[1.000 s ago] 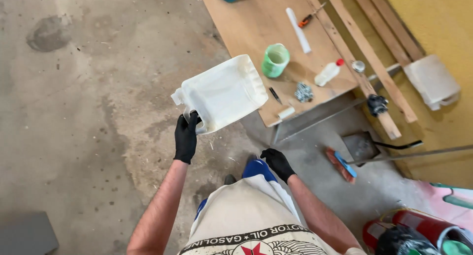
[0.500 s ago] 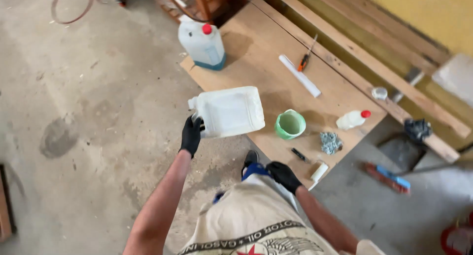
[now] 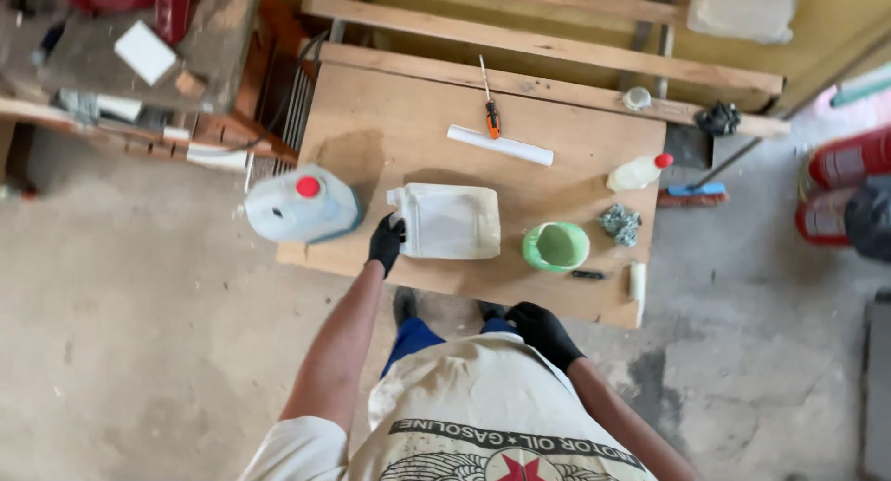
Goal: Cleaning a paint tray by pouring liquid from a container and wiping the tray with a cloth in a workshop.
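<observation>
My left hand (image 3: 385,241), in a black glove, grips the left end of a translucent white plastic jerrycan (image 3: 450,222) that lies on its side on a low wooden board table (image 3: 399,128). My right hand (image 3: 543,332), also gloved in black, hangs below the table's front edge near my waist, holding nothing. A second jerrycan with a red cap (image 3: 302,205) stands at the table's left front corner. A green plastic cup (image 3: 556,246) sits just right of the held jerrycan.
On the table lie an orange-handled screwdriver (image 3: 489,110), a white tube (image 3: 499,145), a small bottle with a red cap (image 3: 639,172) and a wad of steel wool (image 3: 619,224). Wooden planks (image 3: 557,45) run behind. Red cylinders (image 3: 840,188) stand at right on the concrete floor.
The jerrycan held in my left hand has come down from the air and now rests on the table. The view has shifted to face the table squarely. My right hand stays low.
</observation>
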